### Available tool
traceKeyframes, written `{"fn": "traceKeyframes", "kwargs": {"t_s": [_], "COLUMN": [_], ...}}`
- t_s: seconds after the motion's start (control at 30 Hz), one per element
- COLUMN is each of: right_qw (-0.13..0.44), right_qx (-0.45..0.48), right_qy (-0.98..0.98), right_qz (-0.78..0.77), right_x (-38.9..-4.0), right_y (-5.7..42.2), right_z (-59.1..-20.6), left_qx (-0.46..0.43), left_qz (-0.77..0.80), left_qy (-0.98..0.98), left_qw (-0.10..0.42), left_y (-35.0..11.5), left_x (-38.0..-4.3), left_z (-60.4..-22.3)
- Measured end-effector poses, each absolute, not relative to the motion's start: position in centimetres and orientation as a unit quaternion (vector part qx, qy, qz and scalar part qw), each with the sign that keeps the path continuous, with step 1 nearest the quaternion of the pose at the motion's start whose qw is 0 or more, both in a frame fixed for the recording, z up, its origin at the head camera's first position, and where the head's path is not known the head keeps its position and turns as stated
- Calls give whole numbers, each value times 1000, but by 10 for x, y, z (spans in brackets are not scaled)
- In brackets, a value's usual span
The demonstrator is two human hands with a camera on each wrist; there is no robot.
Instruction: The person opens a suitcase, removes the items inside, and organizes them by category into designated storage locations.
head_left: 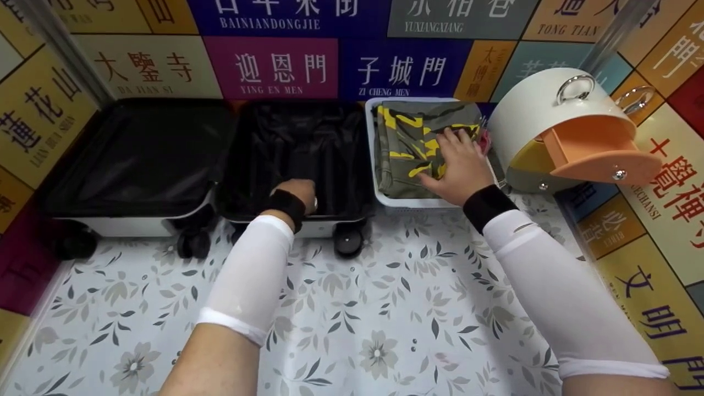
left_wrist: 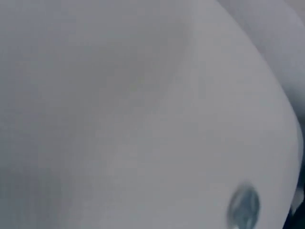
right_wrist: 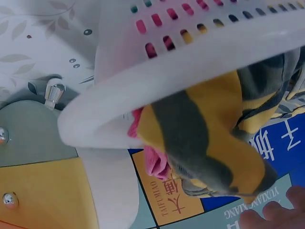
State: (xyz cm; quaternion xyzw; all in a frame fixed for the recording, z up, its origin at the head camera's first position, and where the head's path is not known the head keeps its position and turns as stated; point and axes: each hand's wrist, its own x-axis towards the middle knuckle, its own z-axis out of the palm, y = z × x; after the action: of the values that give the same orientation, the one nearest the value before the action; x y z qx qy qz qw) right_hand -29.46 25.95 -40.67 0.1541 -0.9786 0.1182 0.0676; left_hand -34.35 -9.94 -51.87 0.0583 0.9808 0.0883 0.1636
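My left hand [head_left: 297, 195] is at the near edge of an open black-lined suitcase [head_left: 300, 132], knuckles up, its fingers curled at the rim and largely hidden. A pale shell with a round metal stud fills the left wrist view. My right hand [head_left: 462, 165] has its fingers spread over a folded grey and yellow camouflage garment [head_left: 404, 146] in a white plastic basket [head_left: 396, 201]. In the right wrist view, the fingertips [right_wrist: 271, 217] show beside the garment [right_wrist: 186, 133], and a pink cloth [right_wrist: 156, 163] peeks out near the basket rim [right_wrist: 95, 119].
The suitcase's other half [head_left: 143, 159] lies to the left, with black wheels [head_left: 193, 242] facing me. Right of the basket stands a round white box [head_left: 542, 102] with an orange drawer [head_left: 599, 159] pulled out. Printed panels [head_left: 269, 69] wall the back and sides above a floral cloth [head_left: 379, 308].
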Motion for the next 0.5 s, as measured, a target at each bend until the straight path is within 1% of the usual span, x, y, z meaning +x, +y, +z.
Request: {"fn": "traceKeyframes", "kwargs": {"t_s": [0.07,0.13,0.27,0.37,0.5], "right_qw": [62,63,64,59,46], "right_qx": [157,159,164,173,199], "right_qy": [-978,-978,-977,-974,-967], "right_qz": [120,120,123,133,153], "right_x": [-294,-293,-292,-291,-287], "right_y": [258,256,249,243,233], "right_z": [-408,-410,-411,-412,-413], "left_qx": [64,64,54,50,50], "left_qz": [147,206,314,392,533], "left_qy": [979,971,945,916,841], "left_qw": [123,100,80,70,80], "left_y": [-97,-94,-89,-84,-71], "left_x": [-314,-298,-288,-288,-287], "left_z": [-493,-475,-459,-455,-449]}}
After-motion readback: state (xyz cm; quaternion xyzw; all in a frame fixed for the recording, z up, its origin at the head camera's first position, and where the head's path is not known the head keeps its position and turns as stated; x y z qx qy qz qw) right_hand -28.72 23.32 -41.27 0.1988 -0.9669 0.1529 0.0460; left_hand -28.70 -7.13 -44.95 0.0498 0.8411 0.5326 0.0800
